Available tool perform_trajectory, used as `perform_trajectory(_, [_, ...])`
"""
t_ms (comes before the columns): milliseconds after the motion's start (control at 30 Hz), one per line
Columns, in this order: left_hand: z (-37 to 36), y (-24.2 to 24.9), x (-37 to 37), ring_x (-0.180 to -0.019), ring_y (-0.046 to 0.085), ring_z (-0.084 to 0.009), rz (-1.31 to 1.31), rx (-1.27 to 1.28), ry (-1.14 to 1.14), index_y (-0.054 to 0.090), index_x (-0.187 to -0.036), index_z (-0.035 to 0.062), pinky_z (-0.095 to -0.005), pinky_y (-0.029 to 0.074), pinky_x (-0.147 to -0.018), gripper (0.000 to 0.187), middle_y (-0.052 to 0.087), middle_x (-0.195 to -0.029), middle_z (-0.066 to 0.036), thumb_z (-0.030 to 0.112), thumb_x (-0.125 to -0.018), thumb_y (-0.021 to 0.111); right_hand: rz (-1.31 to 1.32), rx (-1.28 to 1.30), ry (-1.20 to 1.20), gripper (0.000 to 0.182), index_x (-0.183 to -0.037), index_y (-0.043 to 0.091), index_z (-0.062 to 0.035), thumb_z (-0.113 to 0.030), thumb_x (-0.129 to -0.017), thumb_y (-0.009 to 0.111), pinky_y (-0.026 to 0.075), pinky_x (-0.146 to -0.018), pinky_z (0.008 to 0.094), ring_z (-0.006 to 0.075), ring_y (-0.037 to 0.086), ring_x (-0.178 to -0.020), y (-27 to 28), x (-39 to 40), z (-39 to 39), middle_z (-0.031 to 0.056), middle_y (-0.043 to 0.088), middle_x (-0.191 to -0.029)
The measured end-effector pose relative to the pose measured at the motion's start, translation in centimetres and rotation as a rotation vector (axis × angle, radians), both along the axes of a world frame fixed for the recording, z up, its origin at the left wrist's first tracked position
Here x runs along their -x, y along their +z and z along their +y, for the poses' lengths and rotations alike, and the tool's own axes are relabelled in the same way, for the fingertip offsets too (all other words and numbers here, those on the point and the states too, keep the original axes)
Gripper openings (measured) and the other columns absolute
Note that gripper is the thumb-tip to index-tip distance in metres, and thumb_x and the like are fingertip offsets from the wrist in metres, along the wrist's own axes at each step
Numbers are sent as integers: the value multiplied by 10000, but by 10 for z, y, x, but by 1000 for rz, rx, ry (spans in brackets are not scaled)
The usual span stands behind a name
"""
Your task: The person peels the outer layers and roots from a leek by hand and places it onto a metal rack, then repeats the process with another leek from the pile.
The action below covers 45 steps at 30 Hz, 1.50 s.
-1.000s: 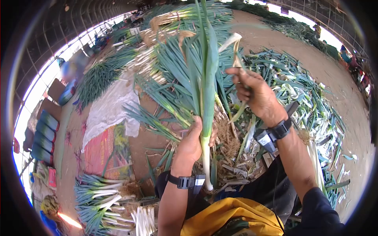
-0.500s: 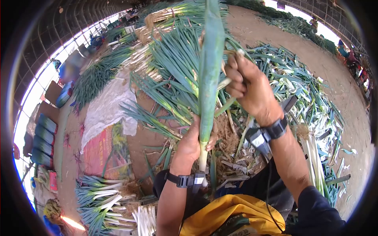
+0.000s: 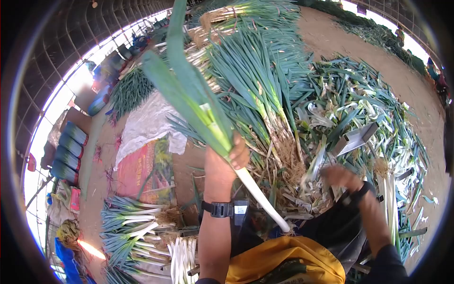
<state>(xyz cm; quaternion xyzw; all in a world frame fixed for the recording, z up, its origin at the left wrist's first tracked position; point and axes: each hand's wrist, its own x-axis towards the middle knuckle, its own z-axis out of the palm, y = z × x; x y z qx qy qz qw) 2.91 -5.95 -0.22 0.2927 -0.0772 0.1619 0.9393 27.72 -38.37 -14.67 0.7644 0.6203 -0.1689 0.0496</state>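
A: Biggest first, reading the clock from the middle of the view?

B: Toward one o'clock, a broad heap of leeks [image 3: 250, 66], leaf ends farther off, root ends nearer. Between two and three, a wide spread of loose trimmings [image 3: 366, 111]. Just past nine, a crumpled white sheet [image 3: 146, 118]. Between seven and eight, a smaller stack of leeks [image 3: 135, 232], white shanks toward three.

A: And the single leek [image 3: 213, 128]?

B: Across the middle, tilted, long leaves toward eleven, white shank toward five. Supported at the lower end or not? Impossible to tell.

A: Hands?

B: Left hand [image 3: 239, 152]: narrow, fingers wrapped around the leek at the change from green to white. Right hand [image 3: 341, 179]: between three and four, well apart from the leek, too blurred to tell wide from narrow, or loaded from bare.

A: How best to hold steady?

B: Grip snugly, not hard; pale flesh probably easy to bruise. Carry the weight at that join, seemingly near the balance point. Turn from the wrist rather than sliding the palm, to avoid scuffing. Guard against folding the leaves.

A: Anything else near the right hand?

B: An angled metal piece [image 3: 352, 142], toward three. Mind the rim.

A: Smallest?

B: Short, wispy roots [image 3: 288, 230] at the shank's tip. Best angled away from anything likely to snag.
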Motion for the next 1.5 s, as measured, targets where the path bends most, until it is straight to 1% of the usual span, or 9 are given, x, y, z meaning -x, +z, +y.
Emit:
perform_trajectory(133, [-17,-1,-7,-400,353,-122,76,-25,-51,570,-879,15,-262,308,-376,647,373,-532,14,584,-985,281,-822,-1201,-540,657,-1444,319,-37,-239,-914,651,532,-821,449,482,587,-979,136,-139,9,282,542,-1221])
perform_trajectory(233, [-22,-4,-14,-372,362,-130,80,-32,-125,588,-935,-19,-259,312,-363,686,377,-505,4,612,-962,320,35,-1334,-727,703,-1439,375,-67,-264,-857,716,480,-944,424,344,572,-1117,230,-69,38,214,536,-1285])
perform_trajectory(433, [-34,-12,-30,-369,389,-137,144,29,-314,588,-982,-50,-259,324,-368,740,438,-514,-29,659,-913,386,1042,-813,-324,628,-1348,482,20,-391,-904,649,451,-996,382,296,585,-1118,206,80,104,214,612,-1189])
perform_trajectory(633, [-46,-21,-38,-381,436,-141,146,-2,-443,576,-1043,-36,-255,353,-375,829,520,-576,-68,750,-875,376,1482,-902,-558,595,-1341,467,58,-282,-904,684,411,-1017,363,258,566,-1130,190,80,173,216,594,-1206])
perform_trajectory(833, [-54,-4,-37,-470,513,-145,149,-198,-51,514,-1174,16,-238,403,-433,1118,604,-760,-113,957,-598,335,1371,-1168,-529,166,-913,683,43,-120,-907,651,442,-672,245,72,541,-712,198,74,186,25,653,-780])
perform_trajectory(967, [-57,-7,-40,-531,553,-138,96,-301,33,501,-1180,6,-259,473,-484,801,603,-811,-99,650,-753,713,1089,-1251,-566,163,-825,658,29,-117,-896,654,395,-571,255,52,471,-628,198,71,187,-10,599,-699])
perform_trajectory(1100, [-59,-6,-37,-513,555,-139,192,-441,191,508,-1112,21,-243,479,-470,366,580,-727,-77,293,-924,665,1054,-1266,-631,174,-794,653,15,-131,-885,668,361,-519,260,47,427,-580,194,76,190,-24,566,-653])
perform_trajectory(1300, [-51,-8,-37,-615,637,-167,179,-350,353,512,-1163,36,-263,517,-514,326,670,-864,-149,315,-996,540,1314,-1207,-514,182,-1002,632,-16,-147,-885,679,447,-741,255,98,553,-805,185,96,176,29,622,-861])
perform_trajectory(1500, [-32,-12,-34,-1169,559,-302,144,-174,301,575,-1193,29,-470,438,-1013,455,557,-1304,-242,428,-984,513,1348,-1021,-539,407,-1196,538,-18,-71,-834,718,478,-875,286,146,579,-978,136,124,148,72,597,-1021])
